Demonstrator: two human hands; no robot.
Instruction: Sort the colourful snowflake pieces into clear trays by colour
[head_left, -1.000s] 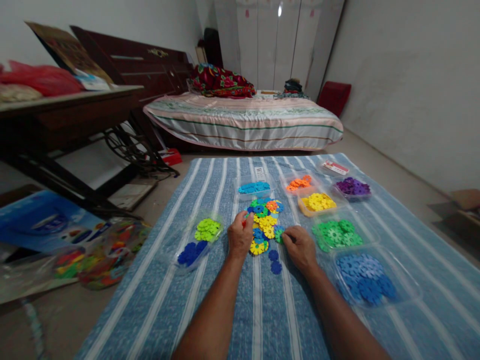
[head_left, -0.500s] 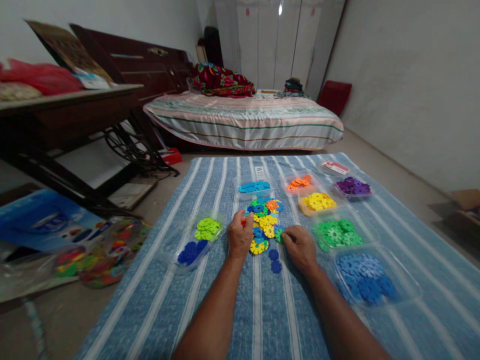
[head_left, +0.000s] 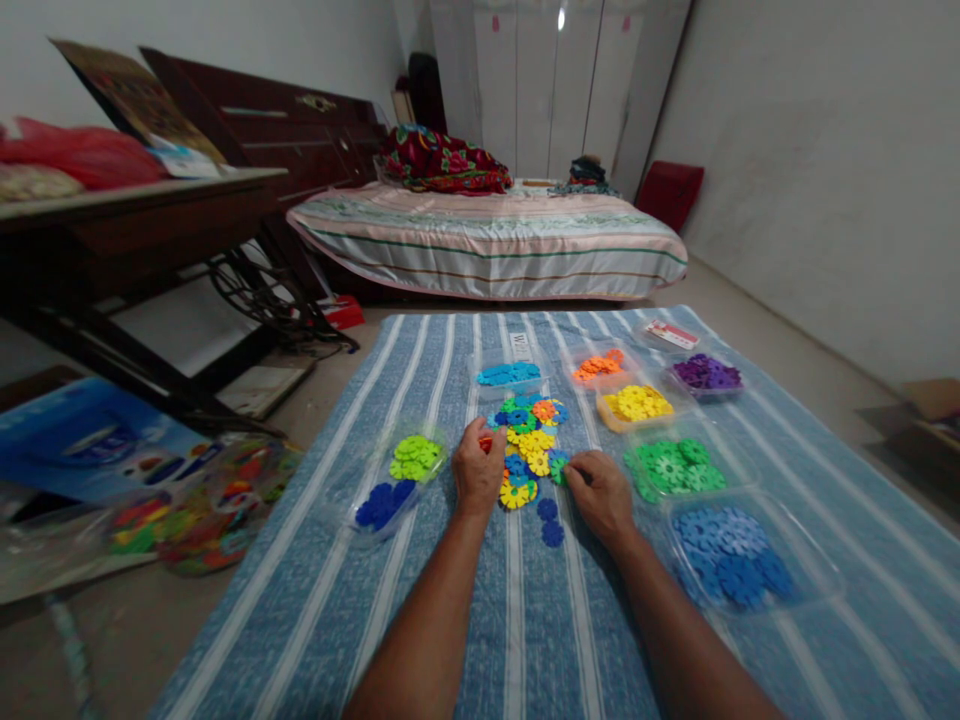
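Observation:
A mixed pile of flower-shaped plastic discs (head_left: 531, 440) lies on the striped cloth between my two hands. My left hand (head_left: 478, 470), at the pile's left side, has its fingers closed around a red disc (head_left: 486, 444). On the other side, my right hand (head_left: 600, 490) rests with curled fingers, their tips against or very near a green-and-blue disc (head_left: 558, 466); whether they hold anything is hidden. Two dark blue discs (head_left: 550, 524) lie below the pile. Behind it stands a clear tub of light blue discs (head_left: 508, 374).
Clear tubs at right hold orange (head_left: 597, 366), yellow (head_left: 639, 402), purple (head_left: 706, 373), green (head_left: 679, 466) and blue discs (head_left: 731, 556). At left, one tub holds lime discs (head_left: 415, 457) and dark blue discs (head_left: 384, 505). A bed (head_left: 487, 245) stands beyond the striped cloth (head_left: 300, 600).
My left hand has shifted very slightly, and the red disc in its fingers shows more fully. My right hand has stayed in place.

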